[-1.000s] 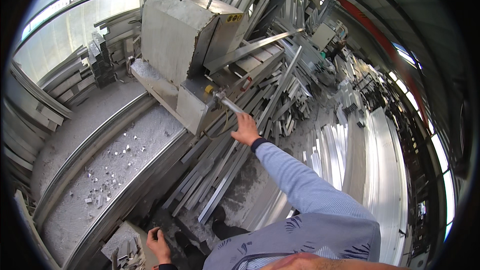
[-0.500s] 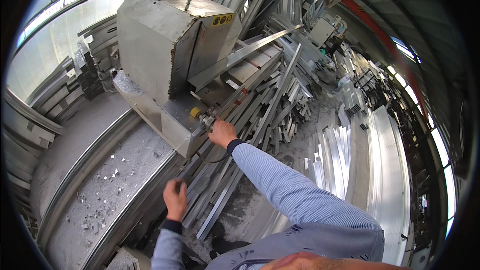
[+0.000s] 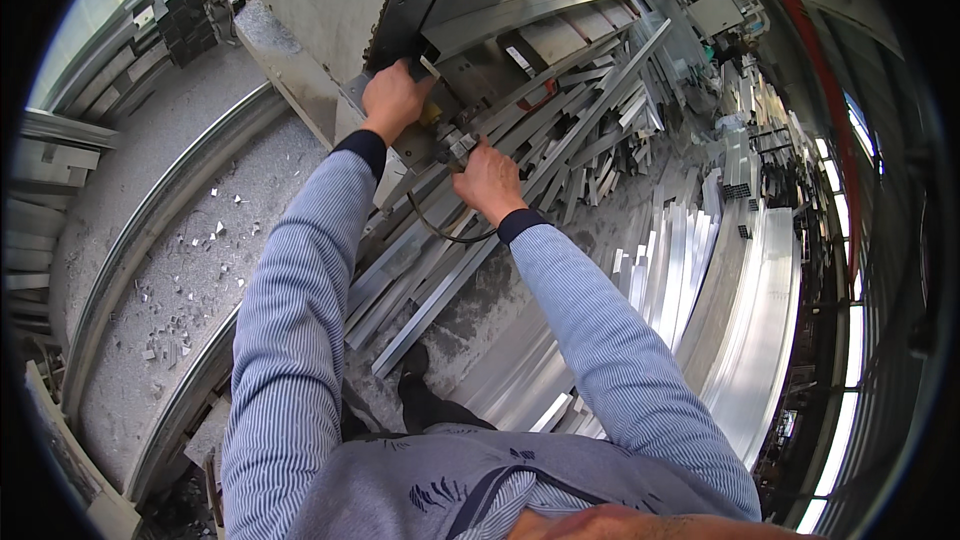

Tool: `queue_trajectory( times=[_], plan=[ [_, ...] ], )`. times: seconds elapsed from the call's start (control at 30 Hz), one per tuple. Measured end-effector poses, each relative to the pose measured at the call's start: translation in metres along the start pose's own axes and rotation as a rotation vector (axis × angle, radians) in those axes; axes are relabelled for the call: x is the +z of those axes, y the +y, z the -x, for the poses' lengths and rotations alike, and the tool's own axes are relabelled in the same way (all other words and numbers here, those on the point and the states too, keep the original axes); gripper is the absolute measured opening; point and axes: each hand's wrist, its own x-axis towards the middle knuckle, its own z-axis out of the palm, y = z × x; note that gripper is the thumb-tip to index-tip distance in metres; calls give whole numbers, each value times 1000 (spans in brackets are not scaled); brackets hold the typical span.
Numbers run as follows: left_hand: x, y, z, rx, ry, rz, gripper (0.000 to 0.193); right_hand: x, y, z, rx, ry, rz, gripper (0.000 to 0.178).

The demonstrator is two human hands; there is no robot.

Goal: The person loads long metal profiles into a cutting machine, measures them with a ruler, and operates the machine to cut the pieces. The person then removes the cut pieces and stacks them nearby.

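Partly curled right hand (image 3: 488,180) touching metal fitting (image 3: 459,143), half-curled left hand (image 3: 396,100) beside housing (image 3: 325,2)

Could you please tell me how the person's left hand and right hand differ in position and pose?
The left hand is higher in the picture, near the pale machine housing; the right hand is lower, at the metal fitting. The left hand reaches up and rightward, while the right hand reaches up and leftward. Both are bare, below striped sleeves with dark cuffs.
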Motion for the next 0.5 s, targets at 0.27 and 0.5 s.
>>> queue_trajectory(
  times=[0.27, 0.5],
  plan=[
    [38, 11, -61, -23, -78, -137, 67, -3, -3, 1, 13, 32, -7, 58],
    [44, 9, -67, 19, 7, -185, 52, -4, -4, -1, 17, -2, 13, 73]
  ],
)
